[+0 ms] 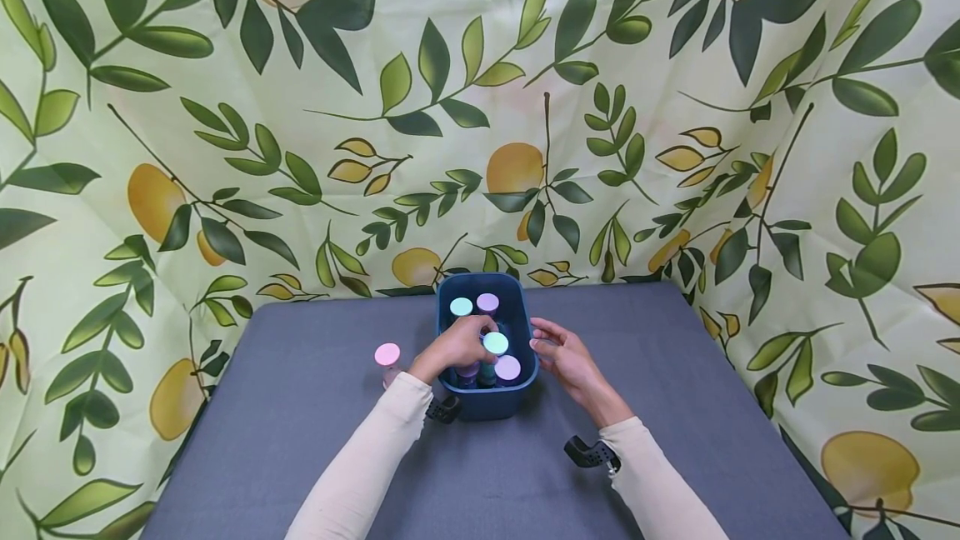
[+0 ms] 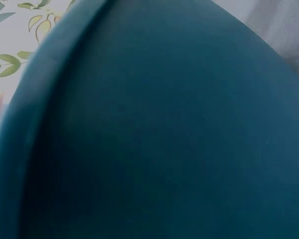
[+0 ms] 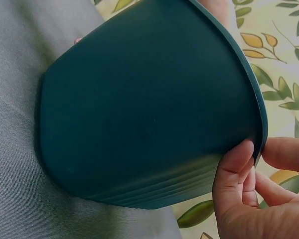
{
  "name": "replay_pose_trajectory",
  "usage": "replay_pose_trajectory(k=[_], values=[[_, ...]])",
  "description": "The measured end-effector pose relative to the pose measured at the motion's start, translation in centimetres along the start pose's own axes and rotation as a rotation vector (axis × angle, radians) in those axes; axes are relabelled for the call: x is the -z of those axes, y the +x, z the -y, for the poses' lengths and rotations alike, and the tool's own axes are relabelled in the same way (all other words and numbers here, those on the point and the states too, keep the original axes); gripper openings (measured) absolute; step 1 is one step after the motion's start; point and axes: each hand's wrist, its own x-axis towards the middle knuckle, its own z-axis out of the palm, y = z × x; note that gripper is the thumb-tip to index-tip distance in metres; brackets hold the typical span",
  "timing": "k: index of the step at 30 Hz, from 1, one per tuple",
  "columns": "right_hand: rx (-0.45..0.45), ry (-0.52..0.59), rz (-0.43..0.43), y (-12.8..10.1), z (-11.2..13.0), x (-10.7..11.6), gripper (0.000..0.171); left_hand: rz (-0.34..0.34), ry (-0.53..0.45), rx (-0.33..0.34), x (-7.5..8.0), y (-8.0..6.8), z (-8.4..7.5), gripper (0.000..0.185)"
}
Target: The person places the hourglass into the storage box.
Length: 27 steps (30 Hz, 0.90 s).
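A dark blue bin (image 1: 525, 380) stands on the grey table and holds several bottles with pastel lids. My left hand (image 1: 467, 342) reaches into it from the left, its fingers curled round a bottle with a mint-green lid (image 1: 495, 343). My right hand (image 1: 557, 348) lies against the bin's right side with loosely bent fingers. In the right wrist view its thumb (image 3: 235, 167) presses on the bin's outer wall (image 3: 139, 109) just under the rim. In the left wrist view the bin's wall (image 2: 164, 124) fills the picture, and no hand shows.
A pink-lidded bottle (image 1: 387, 355) stands alone on the table left of the bin. Inside the bin are a pale green lid (image 1: 461, 307) and lilac lids (image 1: 487, 302) (image 1: 507, 367). A leaf-and-lemon backdrop (image 1: 480, 107) closes in the table behind and at both sides.
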Motion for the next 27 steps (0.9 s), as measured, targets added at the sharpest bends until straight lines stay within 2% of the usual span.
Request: replay_pose_trajectory(k=[12, 22, 27], values=[[-0.013, -0.007, -0.005, -0.21, 0.02, -0.2, 0.045, 0.027, 0.056, -0.002, -0.11, -0.14, 0.21, 0.038], [-0.011, -0.01, -0.013, -0.12, -0.13, -0.18, 0.045, -0.001, 0.14, -0.031, -0.23, -0.24, 0.19, 0.042], [-0.011, -0.015, -0.013, -0.18, -0.11, -0.16, 0.045, 0.008, 0.14, -0.023, -0.15, -0.34, 0.05, 0.045]])
